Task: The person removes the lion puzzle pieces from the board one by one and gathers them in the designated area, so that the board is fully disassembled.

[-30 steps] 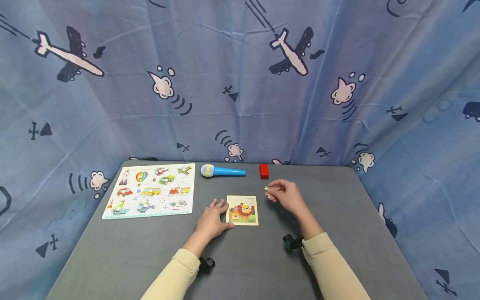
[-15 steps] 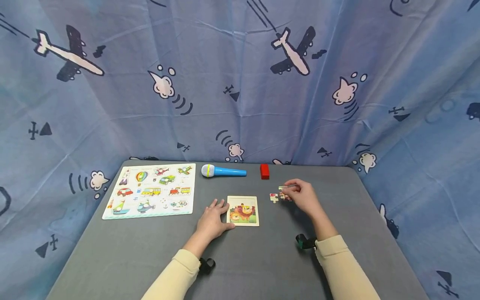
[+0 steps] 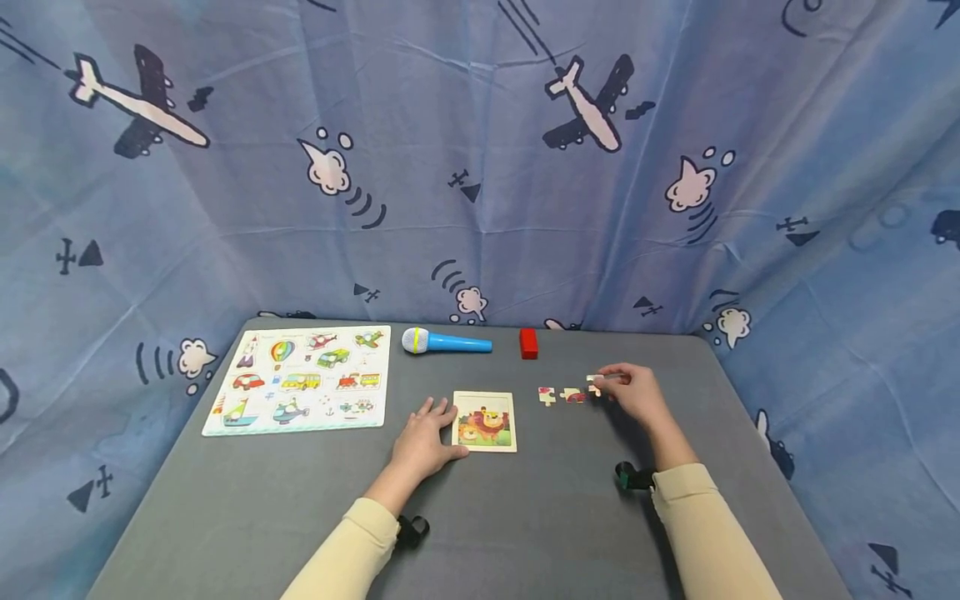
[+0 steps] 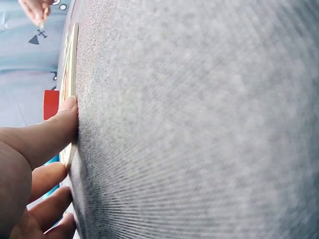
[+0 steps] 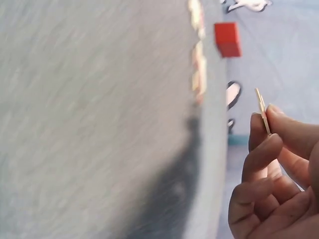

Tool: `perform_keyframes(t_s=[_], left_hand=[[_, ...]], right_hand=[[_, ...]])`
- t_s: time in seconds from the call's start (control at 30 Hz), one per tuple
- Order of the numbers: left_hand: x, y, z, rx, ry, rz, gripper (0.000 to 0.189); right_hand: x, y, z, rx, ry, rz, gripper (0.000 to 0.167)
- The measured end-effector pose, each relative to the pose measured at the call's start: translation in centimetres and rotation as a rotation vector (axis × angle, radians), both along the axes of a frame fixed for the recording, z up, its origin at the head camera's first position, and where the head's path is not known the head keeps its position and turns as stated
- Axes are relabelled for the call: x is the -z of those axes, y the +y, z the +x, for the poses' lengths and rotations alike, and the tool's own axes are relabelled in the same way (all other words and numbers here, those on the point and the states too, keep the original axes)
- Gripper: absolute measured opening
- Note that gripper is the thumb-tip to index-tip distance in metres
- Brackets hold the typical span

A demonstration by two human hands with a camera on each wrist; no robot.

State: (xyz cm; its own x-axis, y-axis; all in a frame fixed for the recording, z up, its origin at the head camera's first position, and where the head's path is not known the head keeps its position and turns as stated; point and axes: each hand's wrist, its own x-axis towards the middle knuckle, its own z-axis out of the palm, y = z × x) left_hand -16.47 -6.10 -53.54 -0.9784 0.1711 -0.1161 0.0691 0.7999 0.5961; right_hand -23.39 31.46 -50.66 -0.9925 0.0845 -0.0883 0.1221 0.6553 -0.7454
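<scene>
My right hand (image 3: 632, 392) pinches a small jigsaw puzzle piece (image 3: 595, 385) between thumb and fingers. In the right wrist view the held piece shows edge-on, as a thin wooden strip, raised off the table. Two loose puzzle pieces, a pink-and-cream one (image 3: 547, 396) and a red-and-yellow one (image 3: 573, 396), lie in a row to its left. My left hand (image 3: 422, 443) rests on the table with fingers spread, its thumb and index finger touching the left side of a square wooden puzzle board (image 3: 485, 422) with a lion picture. In the left wrist view the thumb (image 4: 69, 107) presses the board's edge.
A blue toy microphone (image 3: 450, 342) and a red block (image 3: 528, 343) lie along the back of the grey table (image 3: 487, 533). At the left is a large vehicle picture board (image 3: 300, 382). A patterned curtain (image 3: 480, 167) stands behind the table.
My right hand has moved to the right, setting down one puzzle piece and then another in a row, and now holds a further piece. My left hand stays at the lion board.
</scene>
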Motion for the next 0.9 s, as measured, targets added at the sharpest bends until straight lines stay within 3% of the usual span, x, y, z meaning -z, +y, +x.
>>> perform_keyframes(t_s=[0.2, 0.53, 0.7, 0.9], left_hand=[[0.0, 0.0, 0.0, 0.002, 0.006, -0.001, 0.077], [0.1, 0.1, 0.0, 0.007, 0.008, -0.004, 0.077], [0.0, 0.1, 0.1, 0.005, 0.004, 0.008, 0.077], [-0.2, 0.1, 0.0, 0.004, 0.002, 0.004, 0.077]], right_hand=[[1.4, 1.1, -0.3, 0.012, -0.056, 0.017, 0.034], [2.6, 1.2, -0.5, -0.003, -0.019, 0.093, 0.025], [2.8, 1.2, -0.5, -0.001, -0.013, 0.169, 0.026], [2.0, 1.0, -0.6, 0.005, -0.021, 0.163, 0.036]])
